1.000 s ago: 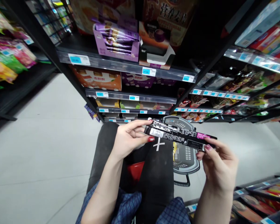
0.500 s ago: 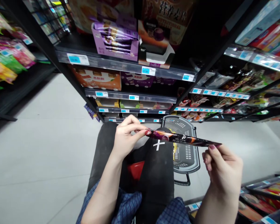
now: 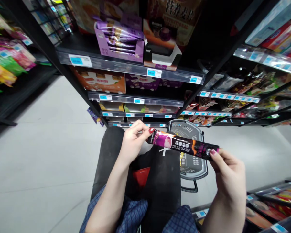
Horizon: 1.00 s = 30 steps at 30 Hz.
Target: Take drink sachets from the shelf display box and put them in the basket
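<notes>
A long, narrow black drink-powder sachet (image 3: pixel 181 144), printed with a purple cup and orange stripes, is stretched between both hands above my knees. My left hand (image 3: pixel 133 139) pinches its left end between thumb and fingers. At the other end, my right hand (image 3: pixel 226 168) grips it with the thumb on top and the fingers behind. The printed front faces up towards me, tilted slightly down to the right. Under it, a grey shopping basket (image 3: pixel 196 170) with a yellow item inside is partly covered by the sachet and my leg.
Ahead stands a black shelf rack (image 3: pixel 126 63) with a purple box of sachets (image 3: pixel 122 42) and a black-and-orange open box (image 3: pixel 161 48). Orange multipacks (image 3: pixel 104 82) sit one shelf lower. Bagged snacks (image 3: pixel 7 58) fill a rack at left; another low shelf (image 3: pixel 269 207) is at lower right.
The sachet has been turned over: first its barcode side showed, then its narrow edge, now the printed cup side. Both hands have kept hold of its ends.
</notes>
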### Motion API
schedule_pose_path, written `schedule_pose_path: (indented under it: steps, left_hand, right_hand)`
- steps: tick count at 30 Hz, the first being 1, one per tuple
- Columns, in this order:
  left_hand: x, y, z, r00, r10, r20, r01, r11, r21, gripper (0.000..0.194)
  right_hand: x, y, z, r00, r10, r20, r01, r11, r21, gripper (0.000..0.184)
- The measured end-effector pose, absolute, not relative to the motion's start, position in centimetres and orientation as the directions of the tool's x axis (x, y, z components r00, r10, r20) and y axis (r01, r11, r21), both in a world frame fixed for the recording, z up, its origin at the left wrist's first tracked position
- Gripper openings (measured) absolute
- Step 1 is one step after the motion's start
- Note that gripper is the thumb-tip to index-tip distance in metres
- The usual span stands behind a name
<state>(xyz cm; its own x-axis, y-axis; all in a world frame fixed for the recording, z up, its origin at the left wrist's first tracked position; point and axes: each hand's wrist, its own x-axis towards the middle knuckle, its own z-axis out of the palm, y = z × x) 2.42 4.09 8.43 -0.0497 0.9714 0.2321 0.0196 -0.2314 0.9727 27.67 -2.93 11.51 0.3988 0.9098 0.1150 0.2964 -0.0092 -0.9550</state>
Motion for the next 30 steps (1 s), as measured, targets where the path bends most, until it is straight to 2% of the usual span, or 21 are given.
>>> schedule_pose_path:
  steps: [2, 5, 8, 13, 17, 21, 30]
  left_hand:
    - [2.2, 4.1, 8.4, 0.032, 0.988, 0.151, -0.045, -0.149, 0.988, 0.026]
    - [1.8, 4.2, 8.4, 0.269, 0.963, 0.016, -0.122, 0.018, 0.992, 0.025]
    - [1.9, 4.3, 8.4, 0.518, 0.854, -0.059, -0.077, 0.115, 0.990, 0.021]
    - [3.8, 4.0, 8.1, 0.791, 0.611, -0.037, 0.076, -0.038, 0.996, 0.016]
    - [6.0, 3.4, 7.7, 0.859, 0.512, -0.013, 0.096, -0.135, 0.986, 0.027]
    - [7.2, 2.9, 7.1, 0.876, 0.482, -0.009, 0.088, -0.140, 0.986, 0.034]
    - [6.8, 3.1, 7.0, 0.862, 0.503, -0.057, 0.161, -0.166, 0.973, 0.035]
  right_hand:
    - [27.6, -2.6, 12.0, 0.441, 0.887, 0.137, 0.266, 0.017, -0.964, 0.017]
    - [27.5, -1.8, 13.4, 0.498, 0.843, 0.203, 0.226, 0.100, -0.969, 0.013]
    - [27.4, -0.6, 15.1, 0.481, 0.822, 0.306, 0.248, 0.207, -0.946, 0.013]
    - [26.7, 1.8, 16.8, 0.309, 0.874, 0.375, 0.385, 0.246, -0.889, 0.019]
    - [26.2, 4.3, 16.8, 0.127, 0.935, 0.330, 0.476, 0.234, -0.848, 0.026]
    - [25.9, 6.3, 16.1, 0.015, 0.965, 0.262, 0.524, 0.216, -0.824, 0.031]
    - [25.9, 6.8, 14.8, 0.037, 0.981, 0.190, 0.453, 0.153, -0.878, 0.030]
